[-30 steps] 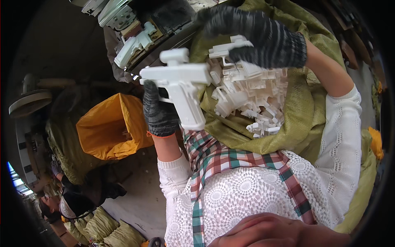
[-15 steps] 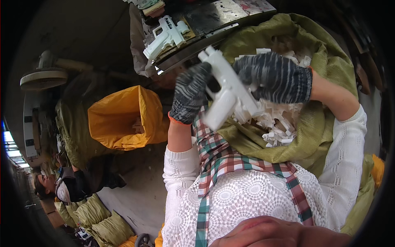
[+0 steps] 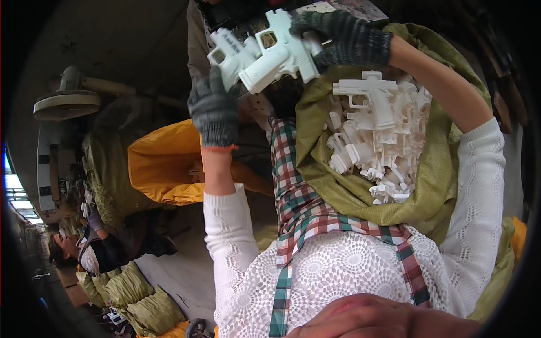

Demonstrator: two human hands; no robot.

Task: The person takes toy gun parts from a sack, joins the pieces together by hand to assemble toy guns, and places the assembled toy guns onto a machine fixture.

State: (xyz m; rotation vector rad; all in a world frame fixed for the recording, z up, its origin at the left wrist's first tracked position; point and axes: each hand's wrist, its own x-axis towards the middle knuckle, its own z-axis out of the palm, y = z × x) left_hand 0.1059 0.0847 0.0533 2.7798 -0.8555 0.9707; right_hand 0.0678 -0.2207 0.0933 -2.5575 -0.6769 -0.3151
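With its fingers at the slide, my right hand holds a plain white toy pistol over the dark work table. My left hand is raised just left of it, its fingers closed at the grip of another white toy pistol, which has dark print on its side. The two pistols overlap in view, the plain one in front of the printed one. Both hands wear grey-black striped knit gloves. Part of the left fingers is hidden behind the printed pistol.
An olive woven sack full of white toy pistols stands open before me. An orange sack gapes at the left. Beyond it are a fan, a co-worker and stacked green sacks.
My right hand has carried the plain pistol up over the table. My left hand has left it and moved left to the printed pistol, which has turned and come off its spot.
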